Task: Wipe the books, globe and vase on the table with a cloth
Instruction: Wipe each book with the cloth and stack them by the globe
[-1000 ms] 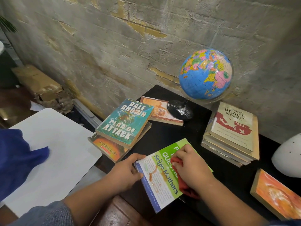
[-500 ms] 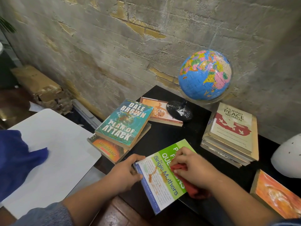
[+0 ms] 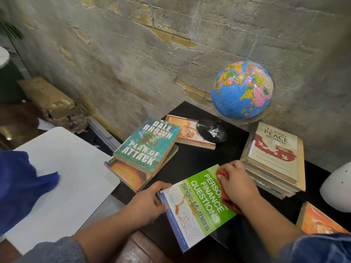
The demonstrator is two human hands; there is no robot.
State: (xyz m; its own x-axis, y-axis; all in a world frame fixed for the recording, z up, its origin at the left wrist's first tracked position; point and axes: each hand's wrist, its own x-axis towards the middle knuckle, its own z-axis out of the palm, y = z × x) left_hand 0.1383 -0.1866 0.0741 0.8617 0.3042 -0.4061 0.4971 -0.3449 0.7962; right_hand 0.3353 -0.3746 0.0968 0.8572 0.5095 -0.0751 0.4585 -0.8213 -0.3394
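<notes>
Pressing a red cloth (image 3: 227, 201) against the far end of a green-and-white finance book (image 3: 197, 205), right hand (image 3: 236, 184) curled over the bunched fabric. Pinning the book's near-left corner to the black surface (image 3: 191, 158), left hand (image 3: 147, 203), fingers bent, thumb on the cover. Just behind, a teal novel (image 3: 147, 145) atop another book. Standing near the wall, globe (image 3: 243, 90) beside a stack of books (image 3: 273, 158). At the right edge, a white vase (image 3: 337, 188), partly in view.
</notes>
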